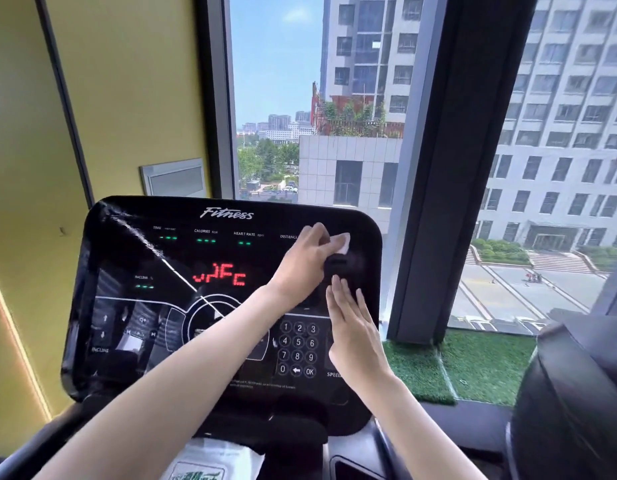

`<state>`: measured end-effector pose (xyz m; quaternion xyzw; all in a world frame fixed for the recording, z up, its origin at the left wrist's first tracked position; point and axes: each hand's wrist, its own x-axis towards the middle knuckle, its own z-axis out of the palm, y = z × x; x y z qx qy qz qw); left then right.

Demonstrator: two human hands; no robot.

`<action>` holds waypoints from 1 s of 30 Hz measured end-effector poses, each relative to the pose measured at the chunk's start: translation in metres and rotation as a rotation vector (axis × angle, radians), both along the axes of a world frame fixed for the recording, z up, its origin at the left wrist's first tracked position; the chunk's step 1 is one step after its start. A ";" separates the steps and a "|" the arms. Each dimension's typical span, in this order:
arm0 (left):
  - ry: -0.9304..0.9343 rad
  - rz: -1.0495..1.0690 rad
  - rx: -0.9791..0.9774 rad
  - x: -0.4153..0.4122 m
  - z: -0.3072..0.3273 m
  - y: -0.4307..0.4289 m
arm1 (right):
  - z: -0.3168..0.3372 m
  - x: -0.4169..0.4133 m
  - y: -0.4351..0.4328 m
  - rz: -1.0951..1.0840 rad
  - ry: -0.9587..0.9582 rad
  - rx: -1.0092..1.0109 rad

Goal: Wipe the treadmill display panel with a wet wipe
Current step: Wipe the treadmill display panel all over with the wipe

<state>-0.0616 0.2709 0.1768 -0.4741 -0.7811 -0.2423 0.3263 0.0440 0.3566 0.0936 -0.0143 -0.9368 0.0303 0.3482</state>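
Observation:
The black glossy treadmill display panel (134, 265) fills the lower middle of the view, with red digits lit at its centre and a number keypad at lower right. My left hand (305, 261) reaches across to the panel's upper right corner and presses a small white wet wipe (342, 242) against the glass there. My right hand (355, 327) lies flat with fingers apart, just below the left hand, against the panel's right side beside the keypad. It holds nothing.
A white wet-wipe pack with green print (210, 462) lies on the console below the panel. A yellow wall (33, 168) stands at the left, a large window (317, 98) behind the panel. Green artificial turf (473, 368) and a dark object (577, 393) lie at the right.

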 end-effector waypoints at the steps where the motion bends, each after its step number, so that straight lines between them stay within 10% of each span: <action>1: 0.051 -0.053 -0.109 0.006 -0.006 0.000 | 0.000 0.003 0.002 0.010 0.025 -0.038; 3: 0.142 -0.150 -0.265 0.006 -0.014 -0.008 | -0.006 0.013 0.006 0.029 0.045 -0.073; 7: -0.014 -0.027 0.015 -0.008 -0.021 -0.013 | -0.028 0.036 0.014 0.003 0.051 -0.085; 12: 0.169 -0.194 -0.339 0.006 -0.041 -0.018 | -0.042 0.042 0.015 -0.055 0.028 -0.079; 17: -0.093 -0.027 0.103 0.003 -0.036 -0.007 | -0.041 0.040 0.014 -0.088 0.045 -0.093; 21: 0.185 -0.242 -0.329 0.019 -0.058 -0.011 | -0.043 0.041 0.011 -0.091 0.055 -0.091; 26: -0.205 -0.003 0.365 0.007 -0.052 -0.007 | -0.045 0.036 0.009 -0.123 0.042 -0.093; 30: -0.015 -0.132 -0.056 0.036 -0.077 -0.004 | -0.044 0.035 0.005 -0.132 0.046 -0.142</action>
